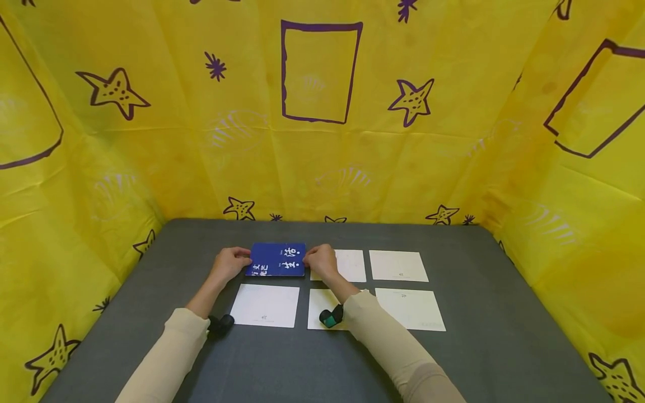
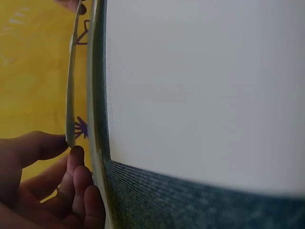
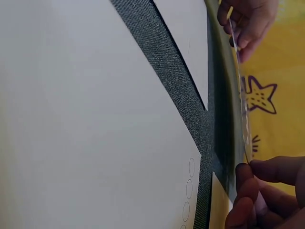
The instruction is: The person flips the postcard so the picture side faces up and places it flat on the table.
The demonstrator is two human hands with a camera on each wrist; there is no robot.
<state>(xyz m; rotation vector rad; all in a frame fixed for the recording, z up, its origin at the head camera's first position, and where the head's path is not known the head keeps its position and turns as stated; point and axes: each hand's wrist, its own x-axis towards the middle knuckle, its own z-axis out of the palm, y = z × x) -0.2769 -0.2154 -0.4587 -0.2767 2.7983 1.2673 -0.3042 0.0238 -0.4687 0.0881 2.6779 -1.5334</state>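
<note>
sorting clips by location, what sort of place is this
Probably a small staged tabletop recording booth: yellow sheeting printed with purple starfish hangs on three visible sides of a dark grey textile-topped table, where white rectangular paper cards lie in two rows.

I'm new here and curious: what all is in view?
Table: 1, dark grey, in the foreground
Blue card: 1, blue with white writing, held, back left
White cards: 5, off-white, two in back, three in front
Backdrop: sheet count unclear, yellow with purple drawings, behind and beside table
Sleeves: 2, cream, over the table
Wrist devices: 2, black, one partly green, near the sleeves
Left hand: 1, bare, pinching the blue card's left edge
Right hand: 1, bare, pinching its right edge
</note>
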